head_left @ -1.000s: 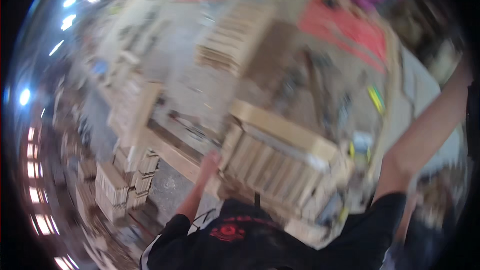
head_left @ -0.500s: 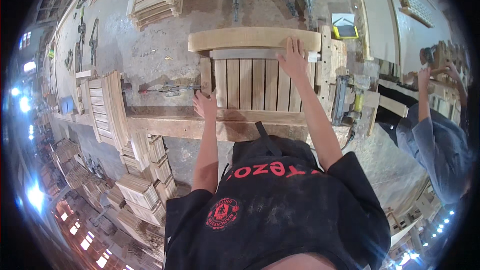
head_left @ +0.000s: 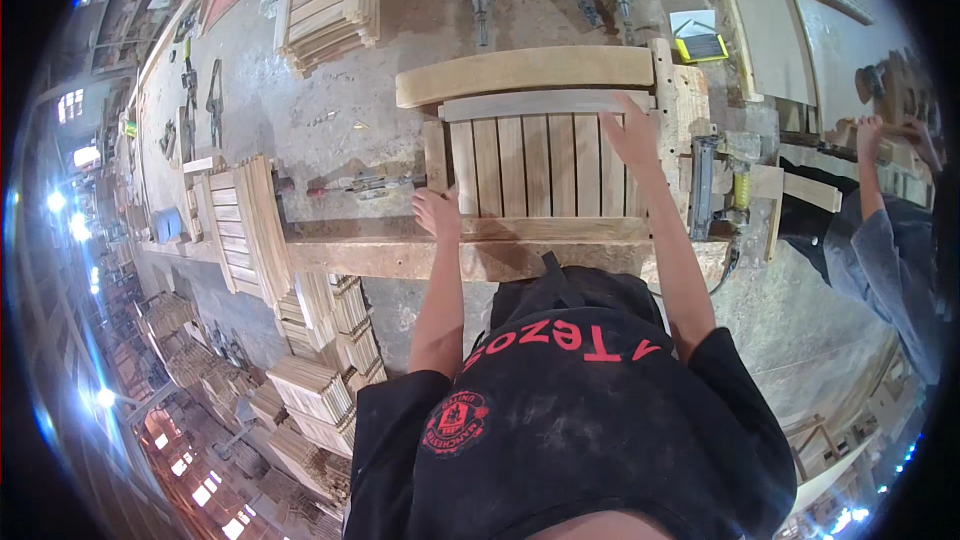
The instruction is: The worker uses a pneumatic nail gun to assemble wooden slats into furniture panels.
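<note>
A slatted wooden panel (head_left: pixel 525 168) lies flat in front of me, its pale slats running away from me with narrow dark gaps. Along its far ends runs a greyish rail (head_left: pixel 530 106), and beyond that a thick wooden beam (head_left: pixel 525 75). A near rail (head_left: pixel 555 229) borders the close side. My left hand (head_left: pixel 437 212) rests at the panel's near left corner, by the lower end of a short wooden block (head_left: pixel 436 157); its fingers look apart. Over the far right corner my right hand (head_left: pixel 632 138) is open with fingers spread, close to the greyish rail; contact is unclear.
To the right stand a drilled upright board (head_left: pixel 663 130) and a metal clamp (head_left: pixel 704 185). Metal tools (head_left: pixel 365 184) lie left of the panel. Stacked slatted panels (head_left: pixel 330 0) sit far left, others (head_left: pixel 240 225) nearer. At right a co-worker (head_left: pixel 880 250) handles wood.
My right hand has lifted off the far beam and drawn back toward the panel's right side. My left hand stays at the near left corner. The whole view has shifted slightly.
</note>
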### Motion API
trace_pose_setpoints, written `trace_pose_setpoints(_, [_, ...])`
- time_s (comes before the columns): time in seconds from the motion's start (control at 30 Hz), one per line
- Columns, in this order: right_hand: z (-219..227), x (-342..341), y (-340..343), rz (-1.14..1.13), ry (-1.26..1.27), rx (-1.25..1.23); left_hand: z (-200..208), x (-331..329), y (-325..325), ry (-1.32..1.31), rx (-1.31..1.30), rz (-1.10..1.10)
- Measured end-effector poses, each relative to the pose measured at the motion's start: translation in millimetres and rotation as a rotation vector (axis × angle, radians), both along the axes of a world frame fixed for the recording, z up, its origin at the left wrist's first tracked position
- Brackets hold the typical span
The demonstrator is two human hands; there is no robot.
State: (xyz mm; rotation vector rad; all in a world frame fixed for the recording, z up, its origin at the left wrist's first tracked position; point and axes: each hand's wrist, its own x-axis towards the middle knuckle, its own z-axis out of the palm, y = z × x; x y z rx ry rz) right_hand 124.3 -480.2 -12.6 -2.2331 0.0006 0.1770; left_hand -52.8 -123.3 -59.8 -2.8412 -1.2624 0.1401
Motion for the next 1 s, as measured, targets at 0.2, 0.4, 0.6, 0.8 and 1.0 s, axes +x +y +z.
trace_pose_setpoints(0.2, [34.7,-79.1,-53.0,-0.184,0.185,0.216,10.5,5.3,3.6,-0.018,-0.331,0.053])
trace_pose_setpoints(0.4, [50.0,-88.9,-50.7,-0.200,0.206,0.203,19.3,0.4,1.0,0.013,-0.163,0.133])
trace_pose_setpoints(0.6, [57.3,-86.7,-51.9,-0.212,0.131,0.228,23.2,12.3,-24.4,-0.243,-0.036,-0.078])
trace_pose_setpoints(0.8, [62.4,-105.3,-45.4,-0.224,0.108,0.192,-0.9,12.3,-58.0,-0.199,-0.225,-0.036])
trace_pose_setpoints(1.0, [74.9,-119.5,-42.4,-0.110,0.128,0.324,63.5,38.3,1.6,-0.200,-1.274,0.283])
